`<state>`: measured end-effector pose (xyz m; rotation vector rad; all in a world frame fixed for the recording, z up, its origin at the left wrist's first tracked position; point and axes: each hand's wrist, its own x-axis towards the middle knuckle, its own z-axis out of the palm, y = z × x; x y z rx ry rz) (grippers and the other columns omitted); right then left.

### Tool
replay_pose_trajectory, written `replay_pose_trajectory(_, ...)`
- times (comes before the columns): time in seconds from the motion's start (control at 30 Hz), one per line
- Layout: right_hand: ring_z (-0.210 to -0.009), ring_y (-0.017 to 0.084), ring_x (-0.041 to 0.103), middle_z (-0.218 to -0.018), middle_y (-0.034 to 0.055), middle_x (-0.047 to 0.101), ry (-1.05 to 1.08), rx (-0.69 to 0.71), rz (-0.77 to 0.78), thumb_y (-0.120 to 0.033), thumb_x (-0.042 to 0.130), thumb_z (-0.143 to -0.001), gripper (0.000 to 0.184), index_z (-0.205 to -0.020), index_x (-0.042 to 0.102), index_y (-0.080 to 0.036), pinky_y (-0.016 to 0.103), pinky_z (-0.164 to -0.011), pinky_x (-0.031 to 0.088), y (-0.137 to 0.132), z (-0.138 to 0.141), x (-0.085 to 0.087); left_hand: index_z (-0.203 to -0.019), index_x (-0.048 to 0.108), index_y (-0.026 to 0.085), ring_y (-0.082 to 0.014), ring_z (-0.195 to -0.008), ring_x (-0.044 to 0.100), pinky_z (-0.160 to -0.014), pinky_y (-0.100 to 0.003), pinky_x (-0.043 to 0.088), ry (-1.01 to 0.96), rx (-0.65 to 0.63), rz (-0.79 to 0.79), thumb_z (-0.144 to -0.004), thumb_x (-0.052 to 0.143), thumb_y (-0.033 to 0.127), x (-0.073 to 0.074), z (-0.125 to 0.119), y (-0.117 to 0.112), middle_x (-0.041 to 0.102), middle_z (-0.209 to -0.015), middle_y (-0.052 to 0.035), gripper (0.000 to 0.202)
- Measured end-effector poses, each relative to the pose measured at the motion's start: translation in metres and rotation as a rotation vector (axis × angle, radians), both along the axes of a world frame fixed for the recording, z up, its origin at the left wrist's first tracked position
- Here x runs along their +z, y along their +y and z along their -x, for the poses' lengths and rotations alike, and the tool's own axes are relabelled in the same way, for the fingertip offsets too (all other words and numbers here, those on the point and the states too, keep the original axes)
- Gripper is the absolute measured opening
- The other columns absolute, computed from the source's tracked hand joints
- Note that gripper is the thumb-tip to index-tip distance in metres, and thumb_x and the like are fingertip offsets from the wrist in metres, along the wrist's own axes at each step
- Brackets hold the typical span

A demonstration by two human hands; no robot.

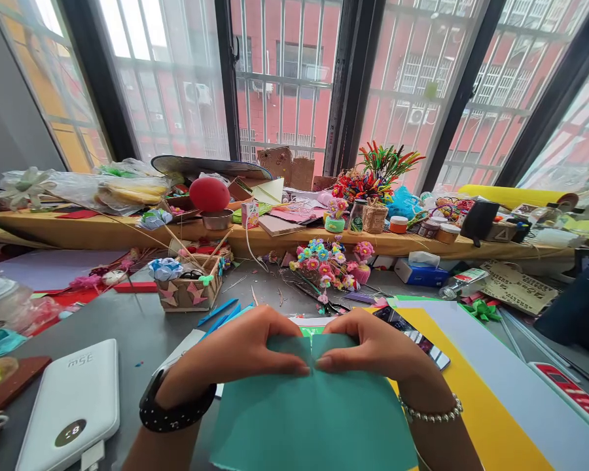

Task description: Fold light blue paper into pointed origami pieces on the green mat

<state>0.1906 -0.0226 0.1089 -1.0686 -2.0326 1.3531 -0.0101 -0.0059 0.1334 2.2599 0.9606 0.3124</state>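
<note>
A teal sheet of paper [314,418] lies in front of me on the grey table [127,327], its far edge folded over. My left hand [240,350], with a black watch at the wrist, and my right hand [373,347], with a bead bracelet, both pinch that folded edge. The thumbs meet at the middle of the fold and the fingers curl over the top.
A white power bank [71,405] lies at the near left. Yellow paper [476,405] and pale blue paper [515,392] lie at the right, with a phone [412,337] beside my right hand. A small basket [189,284], paper flowers [324,261] and craft clutter fill the back.
</note>
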Motion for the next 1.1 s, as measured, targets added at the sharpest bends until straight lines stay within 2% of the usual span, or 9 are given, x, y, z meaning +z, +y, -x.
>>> replay_pose_trajectory(0.23,-0.048,0.006,0.032,-0.052,-0.0057,0.038,0.025,-0.032,0.039,-0.046,0.064,-0.06,0.035,-0.061,0.055,-0.013,0.017,-0.04,0.024,0.001,-0.001,-0.002,-0.069,0.065,0.015,-0.0119,-0.059,0.046,-0.051,-0.017,0.032,0.014,0.02,-0.055,-0.064,0.057,0.047,0.0,-0.002,-0.001,0.052,-0.057,0.0034,0.033)
replay_pose_trajectory(0.47,-0.047,0.006,0.036,-0.054,-0.0047,0.043,0.103,-0.057,0.137,-0.048,0.065,-0.058,0.037,-0.066,0.057,-0.012,0.017,-0.041,0.028,0.003,-0.002,-0.004,-0.065,0.062,0.014,-0.0092,-0.055,0.043,-0.047,-0.016,0.03,-0.035,0.004,0.017,-0.067,0.056,0.039,0.001,-0.003,0.002,0.049,-0.056,0.0045,0.026)
replay_pose_trajectory(0.67,-0.048,0.005,0.032,-0.053,-0.0063,0.038,0.043,-0.026,0.071,-0.043,0.066,-0.059,0.032,-0.065,0.057,-0.013,0.017,-0.041,0.024,0.005,-0.004,-0.004,-0.066,0.063,0.014,-0.0095,-0.056,0.043,-0.048,-0.016,0.029,0.005,-0.006,0.011,-0.066,0.057,0.042,-0.001,-0.003,0.003,0.049,-0.055,0.0045,0.029)
replay_pose_trajectory(0.77,-0.05,0.006,0.037,-0.056,-0.0056,0.044,-0.001,-0.027,0.044,-0.041,0.068,-0.058,0.03,-0.068,0.058,-0.014,0.017,-0.043,0.027,0.005,-0.008,-0.002,-0.068,0.064,0.014,-0.0104,-0.057,0.044,-0.049,-0.016,0.03,0.021,0.023,0.004,-0.065,0.058,0.044,0.0,-0.001,0.004,0.051,-0.056,0.0042,0.031)
replay_pose_trajectory(0.87,-0.057,0.009,0.045,-0.064,-0.0029,0.052,0.039,-0.152,0.034,-0.039,0.068,-0.059,0.03,-0.072,0.058,-0.014,0.018,-0.048,0.034,0.005,-0.016,0.0,-0.07,0.063,0.015,-0.0116,-0.061,0.048,-0.051,-0.016,0.033,0.017,0.038,0.006,-0.065,0.057,0.043,0.001,0.004,0.006,0.054,-0.061,0.0038,0.029)
replay_pose_trajectory(1.0,-0.053,0.008,0.047,-0.058,-0.0044,0.051,0.197,-0.405,-0.008,-0.036,0.07,-0.058,0.027,-0.068,0.055,-0.015,0.018,-0.047,0.034,0.006,-0.026,0.001,-0.076,0.063,0.017,-0.0146,-0.07,0.052,-0.058,-0.017,0.037,0.008,0.081,-0.019,-0.063,0.059,0.043,0.0,0.015,0.014,0.06,-0.072,0.003,0.03)
replay_pose_trajectory(1.1,-0.05,0.007,0.047,-0.055,-0.0055,0.051,0.375,-0.537,-0.024,-0.033,0.071,-0.058,0.026,-0.068,0.055,-0.015,0.017,-0.046,0.034,0.008,-0.029,-0.001,-0.073,0.063,0.016,-0.015,-0.069,0.054,-0.057,-0.018,0.04,-0.016,0.159,0.008,-0.062,0.06,0.043,0.0,0.024,0.018,0.061,-0.07,0.0021,0.03)
